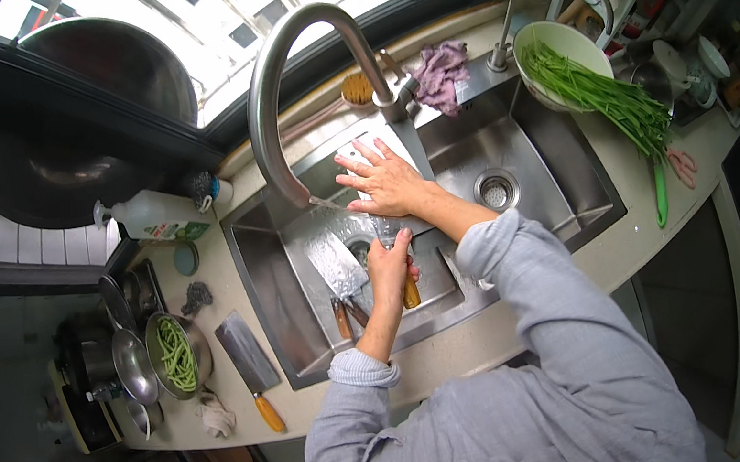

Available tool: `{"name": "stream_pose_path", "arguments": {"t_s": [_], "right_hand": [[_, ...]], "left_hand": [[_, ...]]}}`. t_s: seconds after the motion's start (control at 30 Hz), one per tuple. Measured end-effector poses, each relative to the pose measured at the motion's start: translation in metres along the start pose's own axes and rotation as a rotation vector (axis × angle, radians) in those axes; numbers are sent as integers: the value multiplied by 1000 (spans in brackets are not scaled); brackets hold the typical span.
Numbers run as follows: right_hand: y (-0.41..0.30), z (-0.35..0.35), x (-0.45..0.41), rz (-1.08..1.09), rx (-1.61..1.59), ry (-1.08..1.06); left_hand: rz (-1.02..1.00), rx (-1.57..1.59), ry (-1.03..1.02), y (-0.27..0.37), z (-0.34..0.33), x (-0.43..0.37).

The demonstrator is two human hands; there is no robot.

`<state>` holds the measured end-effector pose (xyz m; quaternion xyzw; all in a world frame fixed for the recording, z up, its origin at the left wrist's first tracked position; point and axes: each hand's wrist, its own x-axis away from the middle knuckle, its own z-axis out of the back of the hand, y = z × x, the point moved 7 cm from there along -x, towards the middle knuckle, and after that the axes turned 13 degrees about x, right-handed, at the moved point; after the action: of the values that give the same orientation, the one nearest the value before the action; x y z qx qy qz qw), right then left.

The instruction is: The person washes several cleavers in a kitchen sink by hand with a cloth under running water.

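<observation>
Over the steel double sink (480, 304), my left hand (390, 267) is closed around the wooden handle (411, 293) of a kitchen tool, whose upper part lies beneath my other hand. My right hand (385, 181) rests with spread fingers on a flat white object (404, 147) near the sink divider. Water runs from the curved faucet (277, 151) beside my right fingertips. A wet cleaver blade (335, 265) lies in the left basin, with wooden handles (342, 319) below it. Left of the sink, another cleaver (246, 352) lies on the counter.
A bowl of green beans (176, 352), a steel wool pad (196, 297) and a spray bottle (153, 216) stand or lie at left. At right, long green stalks (598, 89) overhang a white bowl (584, 45), near a green-handled tool (660, 194). A purple cloth (443, 74) lies behind the faucet.
</observation>
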<state>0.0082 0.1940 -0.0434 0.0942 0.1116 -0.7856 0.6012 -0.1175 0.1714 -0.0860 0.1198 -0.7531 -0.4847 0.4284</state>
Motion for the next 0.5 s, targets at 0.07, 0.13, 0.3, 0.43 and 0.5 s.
{"name": "stream_pose_path", "arguments": {"t_s": [0.07, 0.13, 0.3, 0.43, 0.5], "right_hand": [[-20, -1, 20, 25, -22, -24], [-45, 10, 50, 78, -51, -59], [-45, 24, 44, 76, -128, -1], [-10, 7, 4, 17, -11, 31], [-18, 1, 14, 23, -30, 39]], "left_hand": [[-2, -96, 6, -10, 8, 19], [72, -91, 10, -21, 14, 62], [53, -138, 21, -19, 19, 56], [-10, -60, 32, 0, 3, 10], [-8, -41, 57, -4, 9, 17]]}}
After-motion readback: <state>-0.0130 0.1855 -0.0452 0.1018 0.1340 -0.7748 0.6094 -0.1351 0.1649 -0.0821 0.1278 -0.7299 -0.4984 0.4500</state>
